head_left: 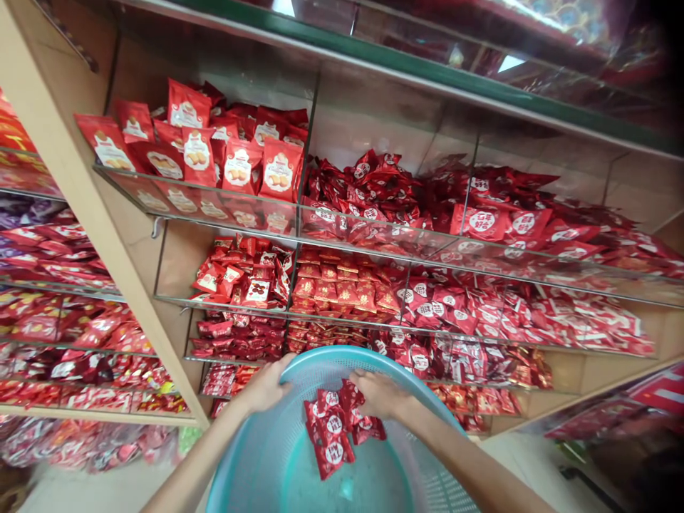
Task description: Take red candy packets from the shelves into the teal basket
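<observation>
A large teal plastic basket with perforated sides fills the lower middle of the view. My left hand is closed over its far left rim. Inside the basket, my right hand is closed around part of a bunch of small red candy packets with white round labels. Several packets hang below the fingers, above the basket's bottom. The grasping fingertips are partly hidden behind the hand and packets.
Glass-fronted shelves hold red packets with cookie pictures, loose red packets with round white labels and gold-printed red packets. A wooden upright divides them from more stocked shelves at left. Bagged goods lie at lower left.
</observation>
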A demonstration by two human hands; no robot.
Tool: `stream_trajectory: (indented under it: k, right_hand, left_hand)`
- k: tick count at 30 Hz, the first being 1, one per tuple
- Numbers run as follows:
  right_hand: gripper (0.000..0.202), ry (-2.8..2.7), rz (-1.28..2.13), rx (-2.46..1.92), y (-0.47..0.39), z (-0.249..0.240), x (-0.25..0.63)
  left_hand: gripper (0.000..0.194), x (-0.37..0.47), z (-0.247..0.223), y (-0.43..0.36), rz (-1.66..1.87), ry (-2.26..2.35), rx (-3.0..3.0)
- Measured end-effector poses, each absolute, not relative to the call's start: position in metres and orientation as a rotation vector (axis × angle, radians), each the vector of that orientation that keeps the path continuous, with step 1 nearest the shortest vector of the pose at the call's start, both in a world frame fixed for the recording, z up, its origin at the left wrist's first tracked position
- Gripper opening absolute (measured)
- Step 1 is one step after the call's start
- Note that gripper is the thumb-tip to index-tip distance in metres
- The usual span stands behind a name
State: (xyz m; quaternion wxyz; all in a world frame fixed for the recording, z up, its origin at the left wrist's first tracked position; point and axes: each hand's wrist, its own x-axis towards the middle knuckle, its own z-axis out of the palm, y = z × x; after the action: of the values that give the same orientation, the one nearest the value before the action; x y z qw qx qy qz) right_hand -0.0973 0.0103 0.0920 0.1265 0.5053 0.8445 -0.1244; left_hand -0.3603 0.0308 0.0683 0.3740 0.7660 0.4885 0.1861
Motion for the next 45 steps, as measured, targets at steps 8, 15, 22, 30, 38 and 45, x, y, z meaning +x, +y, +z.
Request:
stream_trajectory:
  k: [8,15,22,30,38,45]
  right_hand:
    - [0.033,2.521,-0.407,1.534,-0.001,0.105,-0.105]
    - [0.049,2.603,-0.473,1.364,-0.017,0.083,-0.127]
    - [0.045,2.6,-0.383,1.405,-0.019,0.068,-0.127]
    - [0.045,2.563,-0.536,1.643,-0.014,0.107,-0.113]
    - [0.066,2.286,-0.429,1.58,-0.036,0.101,-0.09]
    - [0.069,2.236,-0.187,1.521,-0.046,0.08,-0.099]
  left_hand:
    - [0.05,-0.362,0.057,0.034,0.486,1.271,1.983]
    - [0.051,-0.364,0.053,0.036,0.494,1.271,2.027]
    - [0.056,-0.36,0.06,0.035,0.45,1.319,2.011]
    - [0.054,-0.36,0.066,0.033,0.434,1.338,1.975]
    - [0.052,-0.36,0.065,0.034,0.443,1.307,2.011]
    - [0.054,-0.358,0.071,0.032,0.399,1.366,1.991]
